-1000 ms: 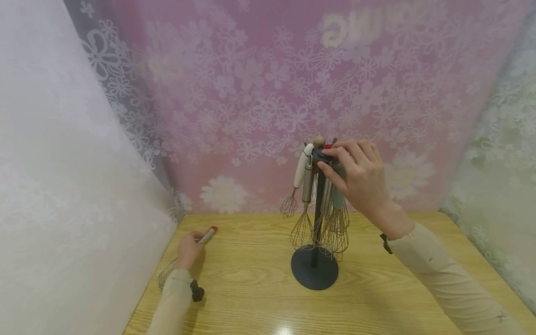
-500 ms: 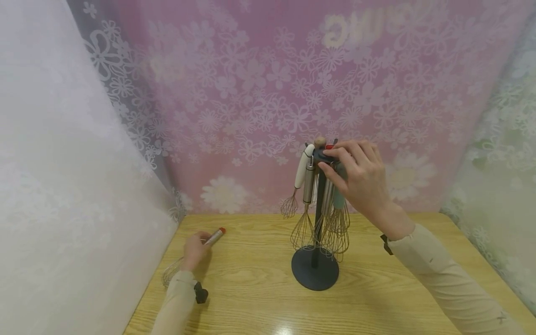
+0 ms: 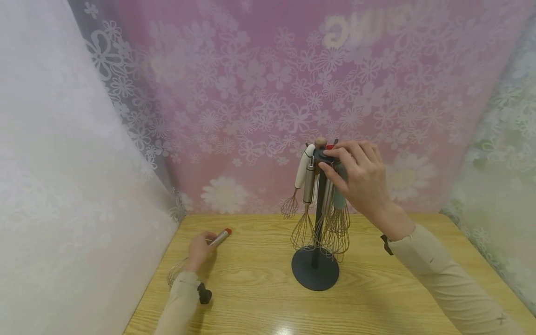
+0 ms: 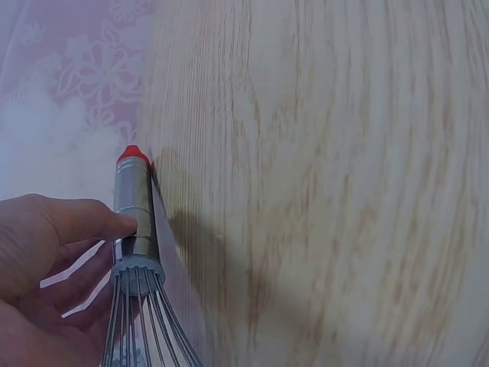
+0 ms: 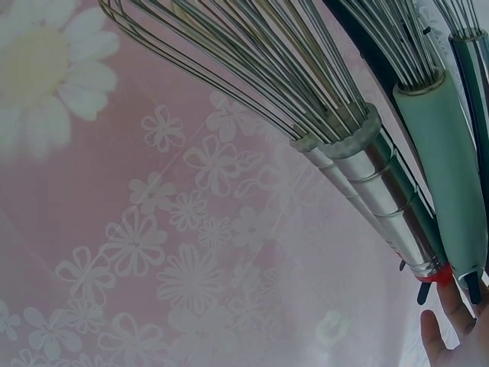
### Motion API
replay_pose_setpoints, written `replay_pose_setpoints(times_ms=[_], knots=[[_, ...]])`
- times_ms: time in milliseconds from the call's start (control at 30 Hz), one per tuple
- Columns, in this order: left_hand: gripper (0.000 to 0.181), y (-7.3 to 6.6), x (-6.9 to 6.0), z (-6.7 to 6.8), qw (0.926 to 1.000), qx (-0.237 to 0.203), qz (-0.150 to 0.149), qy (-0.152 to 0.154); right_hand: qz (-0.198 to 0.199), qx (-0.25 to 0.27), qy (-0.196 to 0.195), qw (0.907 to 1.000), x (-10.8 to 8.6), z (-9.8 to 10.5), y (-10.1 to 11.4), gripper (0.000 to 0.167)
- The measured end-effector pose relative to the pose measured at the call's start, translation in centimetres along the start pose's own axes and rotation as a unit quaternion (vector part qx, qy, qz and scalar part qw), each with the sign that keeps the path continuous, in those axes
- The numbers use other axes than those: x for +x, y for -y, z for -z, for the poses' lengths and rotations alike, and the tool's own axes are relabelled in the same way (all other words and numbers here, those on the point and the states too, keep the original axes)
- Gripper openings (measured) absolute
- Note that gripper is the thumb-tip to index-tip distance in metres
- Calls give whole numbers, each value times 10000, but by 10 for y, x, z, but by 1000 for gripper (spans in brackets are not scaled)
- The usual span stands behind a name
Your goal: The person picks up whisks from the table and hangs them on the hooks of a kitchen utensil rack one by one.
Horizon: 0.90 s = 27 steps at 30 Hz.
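Note:
My left hand [image 3: 200, 251] pinches a whisk [image 3: 220, 237] by its steel handle, over the left part of the table. In the left wrist view the thumb presses on the handle of this whisk [image 4: 135, 195], whose red end cap points away and whose wires run back beneath the hand. My right hand [image 3: 364, 179] grips the top of a black whisk stand [image 3: 315, 274], thumb below its rim and fingers above. On the stand hang a white-handled whisk [image 3: 303, 170], a steel-handled whisk [image 3: 308, 186], a green-handled whisk [image 5: 443, 168] and a red-tipped steel whisk [image 5: 397, 199].
The stand rises from a round base on the wood-grain table [image 3: 251, 288]. A pink flowered cloth [image 3: 251, 116] hangs behind, with a pale cloth [image 3: 83, 186] along the left edge and another cloth [image 3: 494, 186] on the right.
My left hand has moved to the right across the table side with the whisk in it. The right hand and the stand have stayed in place.

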<state>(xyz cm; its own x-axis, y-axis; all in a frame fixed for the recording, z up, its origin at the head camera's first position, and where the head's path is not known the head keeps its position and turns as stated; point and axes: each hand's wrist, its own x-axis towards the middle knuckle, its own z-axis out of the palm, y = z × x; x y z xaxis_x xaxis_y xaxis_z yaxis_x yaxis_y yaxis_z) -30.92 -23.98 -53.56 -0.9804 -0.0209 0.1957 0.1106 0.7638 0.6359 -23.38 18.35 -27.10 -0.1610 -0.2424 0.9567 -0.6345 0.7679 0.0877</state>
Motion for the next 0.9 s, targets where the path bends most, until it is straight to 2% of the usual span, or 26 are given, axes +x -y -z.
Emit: replay_pose_setpoints(times_ms=[300, 467, 900], knots=[[20, -2, -1, -6, 9999, -7, -92, -95, -1, -9, -2, 10000, 0, 0, 0, 51], [22, -2, -1, -10, 10000, -42, -65, 50, 6, -19, 6, 10000, 0, 0, -1, 51], [21, -11, -3, -17, 9996, -23, -227, 167, -8, -19, 32, 10000, -1, -1, -1, 51]])
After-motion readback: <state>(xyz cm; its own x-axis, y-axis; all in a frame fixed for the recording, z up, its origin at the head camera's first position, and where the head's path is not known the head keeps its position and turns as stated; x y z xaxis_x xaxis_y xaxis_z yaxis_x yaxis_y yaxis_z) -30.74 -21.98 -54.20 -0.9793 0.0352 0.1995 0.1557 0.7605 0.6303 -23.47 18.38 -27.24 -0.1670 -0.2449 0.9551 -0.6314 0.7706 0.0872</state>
